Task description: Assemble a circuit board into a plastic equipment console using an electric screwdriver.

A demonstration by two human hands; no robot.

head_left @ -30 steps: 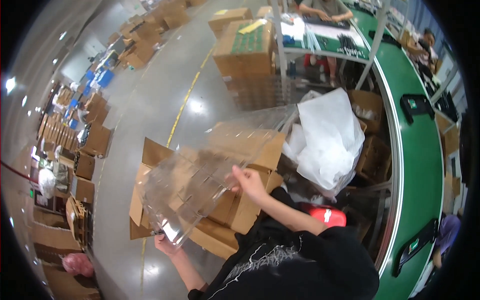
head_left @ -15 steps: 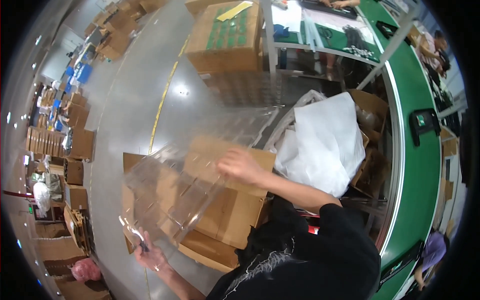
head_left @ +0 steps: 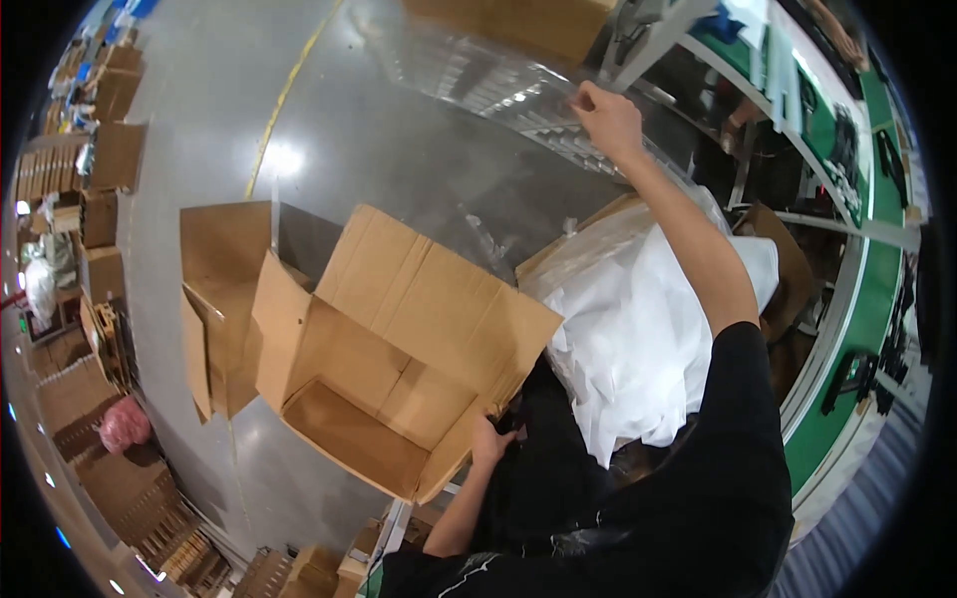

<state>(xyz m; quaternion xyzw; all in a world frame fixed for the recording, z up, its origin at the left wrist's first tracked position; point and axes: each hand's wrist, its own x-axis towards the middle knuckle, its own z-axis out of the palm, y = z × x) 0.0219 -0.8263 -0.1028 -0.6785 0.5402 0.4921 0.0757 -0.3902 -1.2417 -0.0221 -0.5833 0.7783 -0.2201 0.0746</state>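
Observation:
My right hand [head_left: 610, 118] is stretched far out and closed on the near edge of a clear plastic tray [head_left: 518, 95] with moulded pockets. The tray hangs over the floor, its far side blurred. Below it stands an open cardboard box [head_left: 349, 419], its inside bare and a wide flap [head_left: 429, 289] folded outward. My left hand [head_left: 488, 444] is closed at the box's near right edge. Something small and dark shows by its fingers, too hidden to name.
White foam sheets [head_left: 638, 329] fill a bag-lined container to the right. A second open carton [head_left: 229, 309] stands left of the box. A large carton [head_left: 518, 25] and a metal-framed bench [head_left: 698, 40] are at the far side. A green work line [head_left: 832, 399] runs along the right.
The clear tray has moved from above the box to the far right with my right hand. My left hand has let go of the tray and come to the box's near right edge.

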